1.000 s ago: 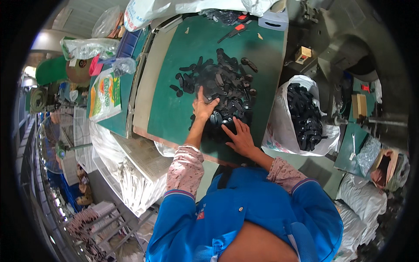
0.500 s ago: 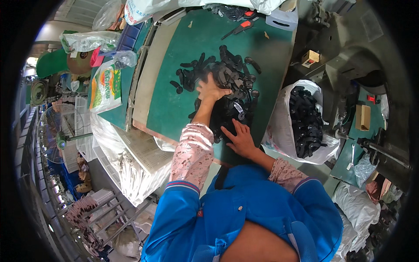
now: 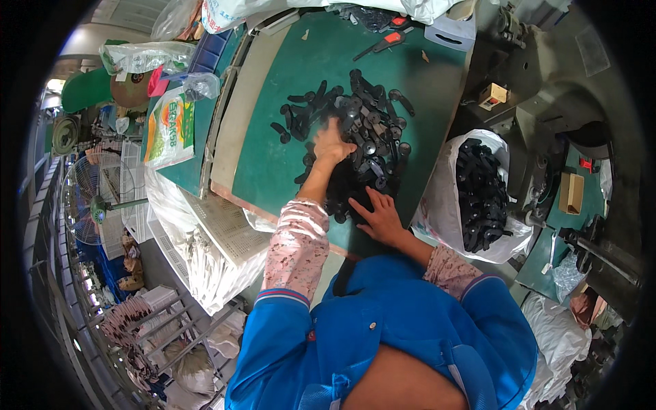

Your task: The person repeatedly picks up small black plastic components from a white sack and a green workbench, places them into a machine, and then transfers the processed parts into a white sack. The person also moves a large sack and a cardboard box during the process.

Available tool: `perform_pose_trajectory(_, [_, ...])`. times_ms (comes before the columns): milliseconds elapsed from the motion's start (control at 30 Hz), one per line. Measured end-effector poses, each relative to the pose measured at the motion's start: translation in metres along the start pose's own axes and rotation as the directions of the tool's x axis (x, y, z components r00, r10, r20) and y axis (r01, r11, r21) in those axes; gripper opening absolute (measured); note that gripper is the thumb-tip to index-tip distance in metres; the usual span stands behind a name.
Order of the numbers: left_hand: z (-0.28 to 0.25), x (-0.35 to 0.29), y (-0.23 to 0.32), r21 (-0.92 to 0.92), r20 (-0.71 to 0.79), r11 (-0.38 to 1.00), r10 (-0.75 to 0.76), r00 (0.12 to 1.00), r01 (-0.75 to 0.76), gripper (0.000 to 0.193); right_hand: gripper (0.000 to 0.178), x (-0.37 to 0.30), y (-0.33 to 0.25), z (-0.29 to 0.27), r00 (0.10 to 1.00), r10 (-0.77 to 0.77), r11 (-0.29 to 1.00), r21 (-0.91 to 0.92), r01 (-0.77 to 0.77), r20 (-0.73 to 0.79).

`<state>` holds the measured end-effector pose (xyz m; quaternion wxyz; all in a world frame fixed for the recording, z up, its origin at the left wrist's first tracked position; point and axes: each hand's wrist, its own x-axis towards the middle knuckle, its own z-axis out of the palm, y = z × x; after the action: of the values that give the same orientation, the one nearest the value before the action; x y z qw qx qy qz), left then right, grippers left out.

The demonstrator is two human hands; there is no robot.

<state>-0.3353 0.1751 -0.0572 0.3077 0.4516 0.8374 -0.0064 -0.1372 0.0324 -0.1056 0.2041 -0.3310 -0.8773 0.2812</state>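
Small black curved plastic pieces with round ends, looking like levers or handles, lie in a loose pile (image 3: 374, 130) on a green tabletop (image 3: 263, 150). My left hand (image 3: 331, 145) reaches over the left middle of this pile, thumb held apart from the fingers. Its fingertips are somewhat blurred against the black pieces, and I see no piece held. At the pile's near right edge rests my right hand (image 3: 383, 219), fingers spread and tips touching or just beside the nearest pieces.
A white sack (image 3: 437, 215) full of similar black pieces stands right of the table. A red and black cutter-like tool (image 3: 388, 41) and a grey-blue box (image 3: 451, 31) lie at the far edge. To the left are a printed bag (image 3: 167, 133) and a fan (image 3: 99, 205).
My left hand's fingers have drawn slightly closer together over the pile. My right hand stays almost in place. The whole view has shifted slightly.
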Motion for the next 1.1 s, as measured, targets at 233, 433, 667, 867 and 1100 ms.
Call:
perform_pose_trajectory(233, [0.006,-0.006,-0.018,-0.29,-0.15,0.935,0.167,0.974,-0.205,0.077,0.086,0.002,0.005,0.002,1.0,-0.01,1.0,-0.003,0.01,0.009])
perform_pose_trajectory(433, [0.019,0.025,-0.064,-0.796,-0.169,0.561,0.157,0.973,-0.229,0.068,0.086,0.001,0.006,0.002,1.0,-0.017,1.0,0.009,0.017,0.021])
perform_pose_trajectory(667, [-0.014,-0.011,-0.083,-0.96,0.004,0.279,0.114,0.993,-0.029,0.084,0.083,0.001,0.003,-0.002,0.999,-0.042,0.999,-0.007,0.042,0.02])
perform_pose_trajectory(867, [-0.018,-0.048,-0.093,-0.999,-0.044,-0.002,0.17,0.984,-0.045,0.052,0.059,0.012,-0.036,-0.016,0.948,0.123,0.991,0.087,-0.101,-0.293])
perform_pose_trajectory(1100, [-0.01,-0.096,-0.094,-0.981,-0.127,-0.172,0.23,0.965,-0.088,0.04,0.036,0.046,-0.053,0.003,0.795,0.566,0.562,0.807,-0.18,-0.217])
